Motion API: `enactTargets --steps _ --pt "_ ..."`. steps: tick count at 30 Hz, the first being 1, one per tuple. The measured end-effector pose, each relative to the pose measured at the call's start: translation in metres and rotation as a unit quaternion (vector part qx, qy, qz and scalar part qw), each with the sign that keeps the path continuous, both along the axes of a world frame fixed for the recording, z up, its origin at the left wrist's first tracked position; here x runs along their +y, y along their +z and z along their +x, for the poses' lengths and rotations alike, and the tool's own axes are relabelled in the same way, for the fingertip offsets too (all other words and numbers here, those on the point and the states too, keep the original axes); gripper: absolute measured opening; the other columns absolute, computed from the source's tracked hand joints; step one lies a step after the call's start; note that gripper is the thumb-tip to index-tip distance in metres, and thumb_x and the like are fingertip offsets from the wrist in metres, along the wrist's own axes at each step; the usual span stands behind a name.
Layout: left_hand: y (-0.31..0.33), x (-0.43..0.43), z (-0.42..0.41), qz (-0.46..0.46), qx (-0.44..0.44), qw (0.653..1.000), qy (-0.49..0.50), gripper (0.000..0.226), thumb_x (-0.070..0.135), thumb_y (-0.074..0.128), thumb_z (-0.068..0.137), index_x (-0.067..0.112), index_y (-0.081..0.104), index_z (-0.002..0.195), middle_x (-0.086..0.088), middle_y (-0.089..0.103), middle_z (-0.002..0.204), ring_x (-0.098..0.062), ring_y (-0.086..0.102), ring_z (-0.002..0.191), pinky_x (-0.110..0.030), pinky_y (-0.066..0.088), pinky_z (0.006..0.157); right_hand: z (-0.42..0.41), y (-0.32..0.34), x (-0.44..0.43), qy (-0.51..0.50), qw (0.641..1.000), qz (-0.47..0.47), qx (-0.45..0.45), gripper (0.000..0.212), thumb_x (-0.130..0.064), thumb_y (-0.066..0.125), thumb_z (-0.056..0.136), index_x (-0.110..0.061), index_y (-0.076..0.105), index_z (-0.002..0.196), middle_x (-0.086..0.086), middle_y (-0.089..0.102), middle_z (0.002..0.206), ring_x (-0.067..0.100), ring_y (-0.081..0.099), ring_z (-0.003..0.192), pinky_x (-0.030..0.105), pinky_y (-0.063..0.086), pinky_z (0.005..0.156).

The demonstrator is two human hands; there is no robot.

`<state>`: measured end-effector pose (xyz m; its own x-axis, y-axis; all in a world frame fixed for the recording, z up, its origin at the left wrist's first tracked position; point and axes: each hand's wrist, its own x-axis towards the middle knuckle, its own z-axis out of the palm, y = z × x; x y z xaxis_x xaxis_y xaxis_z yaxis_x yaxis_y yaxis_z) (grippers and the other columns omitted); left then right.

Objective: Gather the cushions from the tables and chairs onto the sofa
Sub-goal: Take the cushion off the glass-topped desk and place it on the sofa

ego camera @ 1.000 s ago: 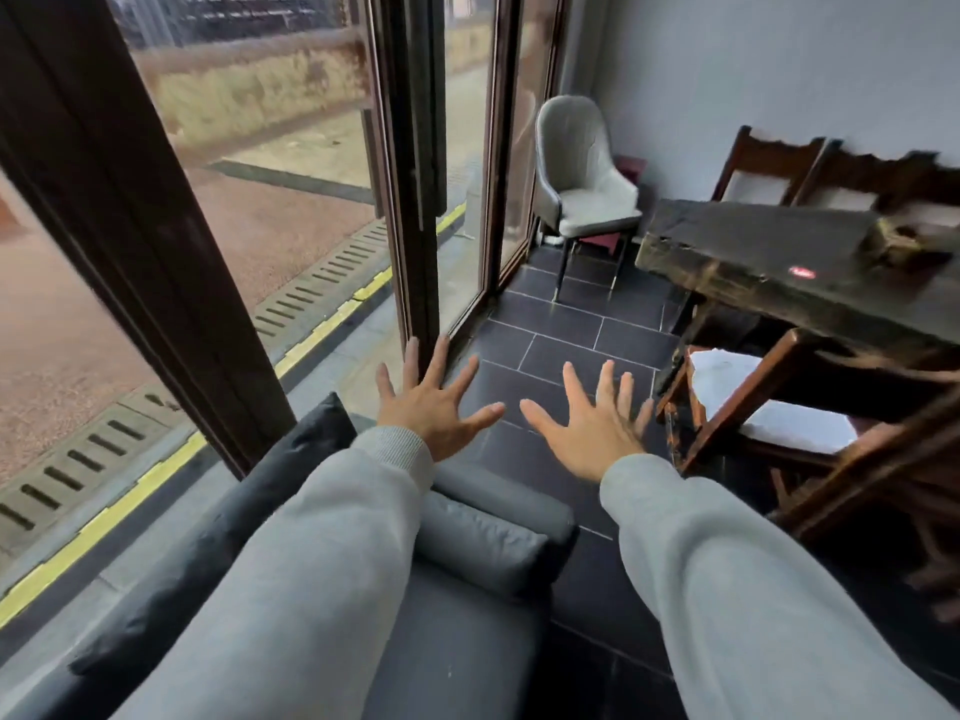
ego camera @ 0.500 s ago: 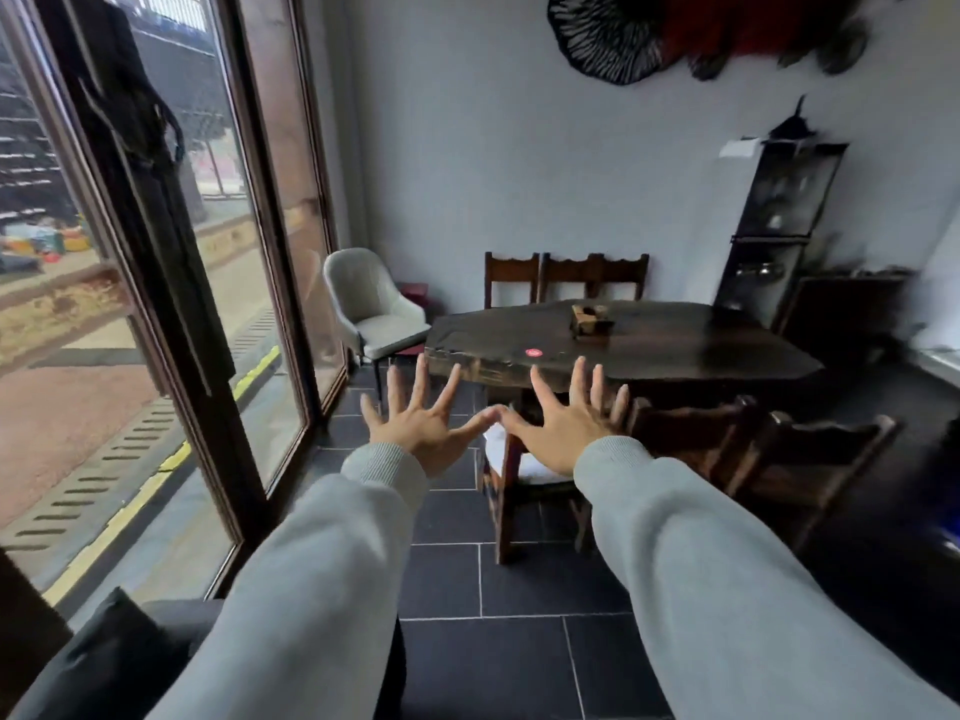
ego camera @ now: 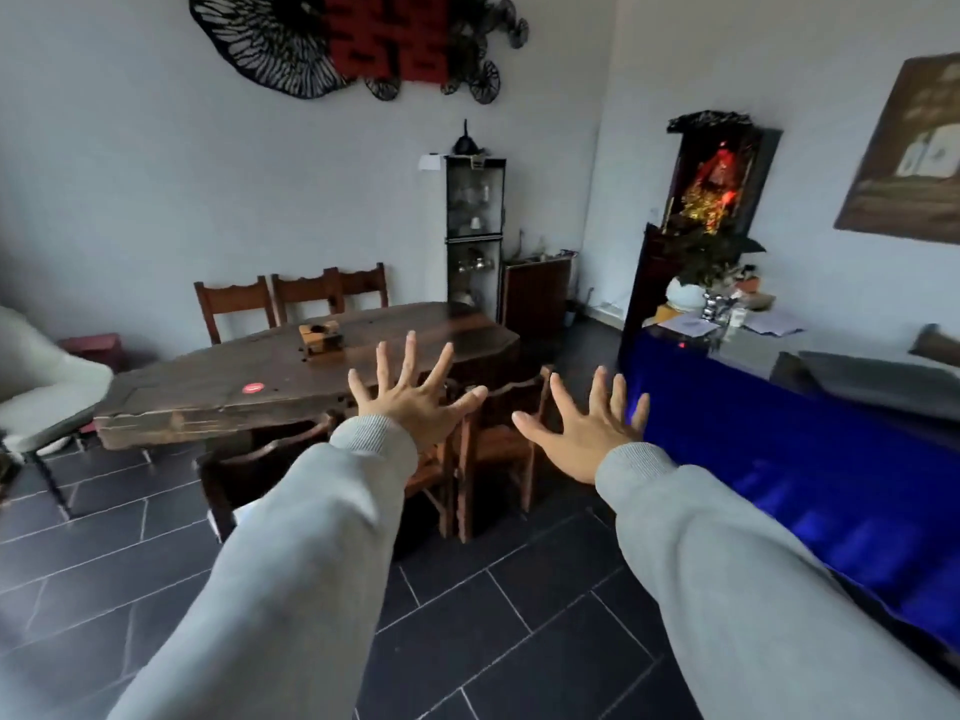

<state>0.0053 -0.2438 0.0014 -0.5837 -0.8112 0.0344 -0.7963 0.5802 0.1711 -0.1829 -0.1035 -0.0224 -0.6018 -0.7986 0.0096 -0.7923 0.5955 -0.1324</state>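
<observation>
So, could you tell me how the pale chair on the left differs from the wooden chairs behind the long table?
The pale chair is padded, with a rounded shell and thin dark metal legs; the wooden chairs are brown, with upright, open-framed backs. The pale chair stands alone off the end of the long table; the wooden chairs sit in a row of three along its far side. No cushion shows on any of them.

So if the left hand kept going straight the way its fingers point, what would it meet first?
Most likely the near edge of the dark wooden table: the left hand, open and empty, points up and forward over it. The wooden chair tucked beneath may be nearer; depth is hard to judge from one view.
</observation>
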Motion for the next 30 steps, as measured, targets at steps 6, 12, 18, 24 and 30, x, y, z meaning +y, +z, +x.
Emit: enactTargets --steps 6,12,18,24,30 --pt "-0.005 0.050 -0.175 -0.010 -0.018 0.992 -0.126 0.088 0.092 0.019 0.085 0.055 -0.012 0.159 0.004 -0.033 0.169 -0.035 -0.030 0.155 -0.070 -0.012 0.119 -0.135 -0.005 0.084 -0.135 0.991 0.000 -0.021 0.109 -0.103 -0.003 0.066 -0.047 -0.015 0.159 0.014 -0.029 0.167 0.038 -0.032 0.151 0.065 -0.022 0.114" --pt "-0.020 0.083 -0.342 0.001 -0.029 0.974 -0.222 0.095 0.097 0.012 0.080 0.052 -0.019 0.158 0.003 -0.037 0.167 -0.034 -0.032 0.154 -0.070 -0.013 0.120 -0.254 -0.015 0.143 -0.252 0.968 0.006 -0.015 0.111 -0.103 -0.004 0.065 -0.047 -0.015 0.160 0.013 -0.029 0.168 0.038 -0.030 0.152 0.065 -0.021 0.115" --pt "-0.032 0.086 -0.499 -0.004 -0.031 0.955 -0.295 0.097 0.097 0.009 0.079 0.051 -0.020 0.158 0.002 -0.037 0.167 -0.035 -0.031 0.154 -0.069 -0.016 0.117 -0.383 -0.015 0.160 -0.344 0.939 0.003 -0.018 0.108 -0.102 0.001 0.069 -0.047 -0.014 0.160 0.013 -0.027 0.169 0.037 -0.028 0.153 0.063 -0.022 0.116" --pt "-0.037 0.086 -0.634 0.004 -0.036 0.935 -0.352 0.097 0.097 0.010 0.080 0.049 -0.017 0.160 0.002 -0.034 0.169 -0.034 -0.028 0.156 -0.068 -0.012 0.119 -0.490 -0.013 0.158 -0.384 0.923 0.010 -0.022 0.106 -0.101 0.003 0.070 -0.047 -0.014 0.160 0.012 -0.028 0.168 0.035 -0.030 0.152 0.062 -0.024 0.114" --pt "-0.055 0.096 -0.751 0.034 -0.067 0.918 -0.389 0.096 0.095 0.015 0.082 0.049 -0.018 0.160 0.002 -0.038 0.167 -0.033 -0.031 0.155 -0.069 -0.012 0.120 -0.594 -0.021 0.173 -0.423 0.906 0.005 -0.026 0.110 -0.103 -0.001 0.065 -0.048 -0.013 0.160 0.012 -0.024 0.170 0.035 -0.028 0.153 0.062 -0.026 0.113"
